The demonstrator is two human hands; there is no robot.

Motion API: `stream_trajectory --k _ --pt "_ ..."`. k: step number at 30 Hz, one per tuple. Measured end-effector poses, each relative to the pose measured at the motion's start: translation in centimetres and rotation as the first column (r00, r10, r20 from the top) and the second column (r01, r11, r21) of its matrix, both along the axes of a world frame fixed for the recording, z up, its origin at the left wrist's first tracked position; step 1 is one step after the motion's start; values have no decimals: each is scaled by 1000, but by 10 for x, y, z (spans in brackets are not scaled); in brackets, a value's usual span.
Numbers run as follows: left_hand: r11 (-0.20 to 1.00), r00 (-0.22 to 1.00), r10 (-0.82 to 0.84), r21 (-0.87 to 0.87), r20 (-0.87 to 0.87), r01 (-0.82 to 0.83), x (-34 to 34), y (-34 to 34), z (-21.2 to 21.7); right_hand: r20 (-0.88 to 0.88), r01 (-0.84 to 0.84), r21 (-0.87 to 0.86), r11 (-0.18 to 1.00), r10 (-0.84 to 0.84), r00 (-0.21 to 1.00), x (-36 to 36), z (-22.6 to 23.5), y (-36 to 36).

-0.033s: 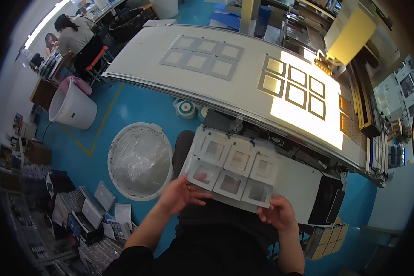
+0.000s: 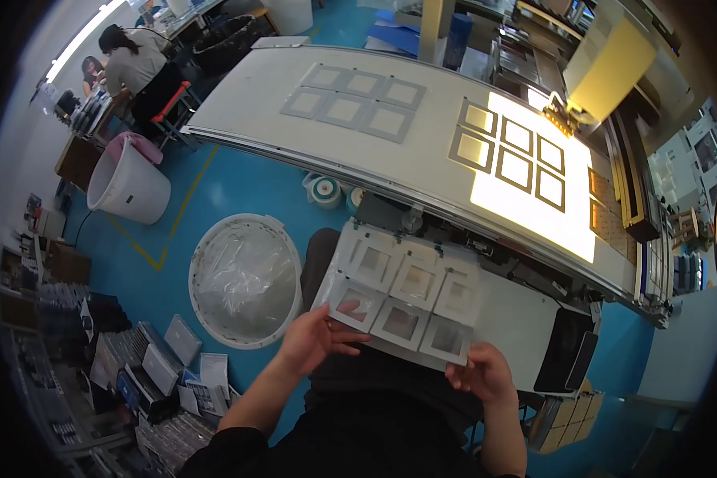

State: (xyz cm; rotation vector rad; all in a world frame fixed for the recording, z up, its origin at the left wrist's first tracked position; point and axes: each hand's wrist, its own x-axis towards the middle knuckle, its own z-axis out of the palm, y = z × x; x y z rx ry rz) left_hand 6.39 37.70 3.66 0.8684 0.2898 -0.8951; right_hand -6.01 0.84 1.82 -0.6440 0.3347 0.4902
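Observation:
Above my lap I hold a thin sheet (image 2: 413, 325) with several pale square frames around see-through windows. My left hand (image 2: 311, 338) grips its near left corner, and some of its fingers reach underneath and show through a window. The near right corner is pinched between the thumb and fingers of my right hand (image 2: 486, 370). The sheet's far part lies over a white board or worktop (image 2: 506, 323), just below the long table's edge. I cannot tell whether the far edge is fastened.
Ahead stands a long pale table (image 2: 239, 103), bearing a grey framed sheet (image 2: 357, 99) and, under bright light, dark square frames (image 2: 514, 163). A yellowish machine head (image 2: 609, 68) hangs over its right end. Left are a plastic-lined bin (image 2: 247, 283), a white bucket (image 2: 135, 191), stacked sheets (image 2: 147, 370) and seated people.

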Motion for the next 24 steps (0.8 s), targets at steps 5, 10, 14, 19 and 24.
stream_trajectory --k 5,10,14,19,24 --pt "972 970 167 139 175 -192 6 -9 21 -48 -233 -369 900 232 972 -11 10 -5" --pt "769 627 402 125 667 -627 40 51 66 -28 -123 -542 832 128 991 -7 13 -25" --pt "505 235 477 -45 847 -862 87 119 134 39 74 -746 662 -68 997 -2 1 -48" --pt "356 35 176 -30 984 -934 172 169 207 56 122 -830 545 -135 989 9 -6 -59" --pt "478 111 407 -108 907 -872 266 162 271 31 117 -842 526 -168 985 10 -14 -59"
